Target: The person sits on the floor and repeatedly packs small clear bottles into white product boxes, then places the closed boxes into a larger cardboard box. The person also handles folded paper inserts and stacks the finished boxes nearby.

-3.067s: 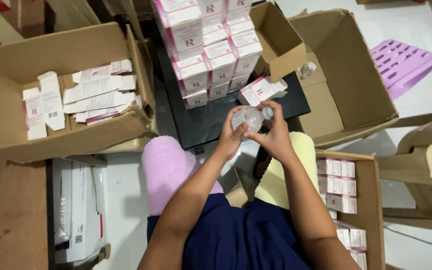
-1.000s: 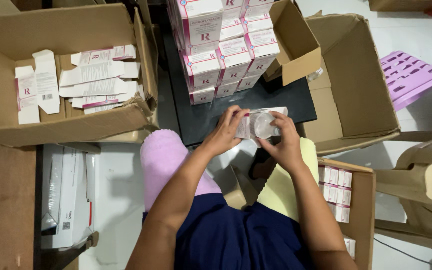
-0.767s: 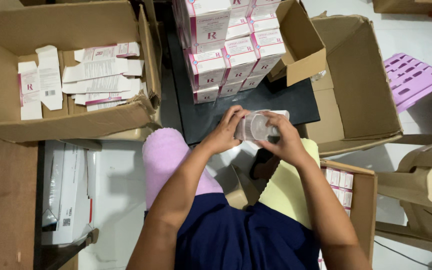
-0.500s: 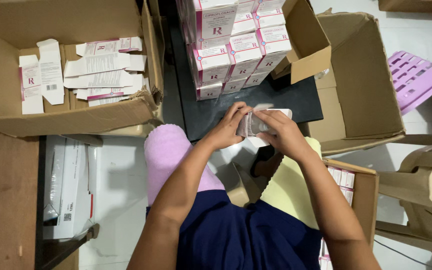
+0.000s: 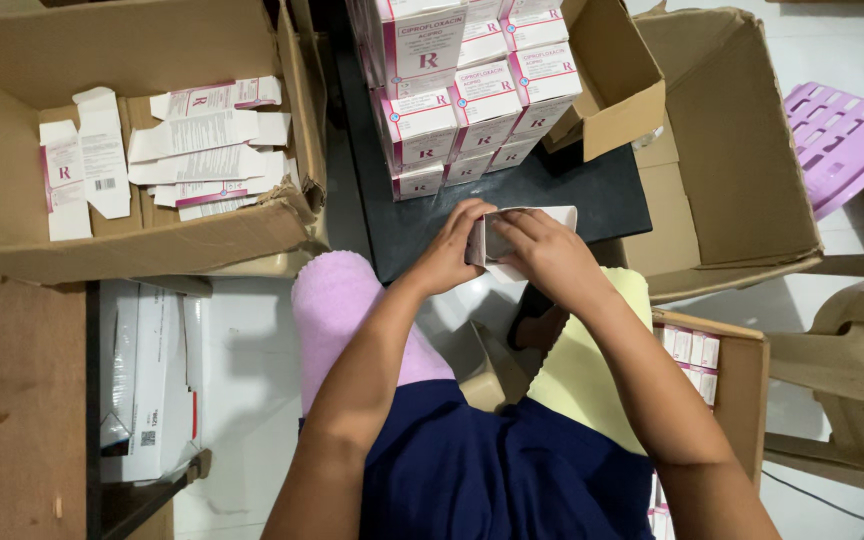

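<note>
Both hands meet at frame centre over the near edge of the black desk (image 5: 592, 195). Left hand (image 5: 449, 255) has its fingers (image 5: 468, 215) curled tight around the left end of a small white carton (image 5: 532, 220), thumb side hidden. Right hand (image 5: 542, 255) lies across the top of the carton, fingers (image 5: 512, 225) bent and pressed onto it, gripping; carton end flap sticks out white at 2 o'clock from the right hand. Cannot tell what is inside the carton, as the hands cover the opening.

At 12 o'clock from the hands, a stack of white-and-pink boxes (image 5: 462, 100) stands on the desk, several rows high. At 10 o'clock, a big cardboard box (image 5: 22, 230) holds flat unfolded cartons (image 5: 192, 140) in a loose pile. At 2 o'clock, an open brown cardboard box (image 5: 742, 150), tipped on its side, just beside the desk. At 4 o'clock, a smaller box (image 5: 737, 385) with packed pink-and-white cartons (image 5: 692, 350) standing in rows. Knees below the hands: pink cloth (image 5: 337, 310) on the left, yellow cloth (image 5: 592, 370) on the right. Purple plastic tray (image 5: 847, 135) at far 2 o'clock on the floor.
</note>
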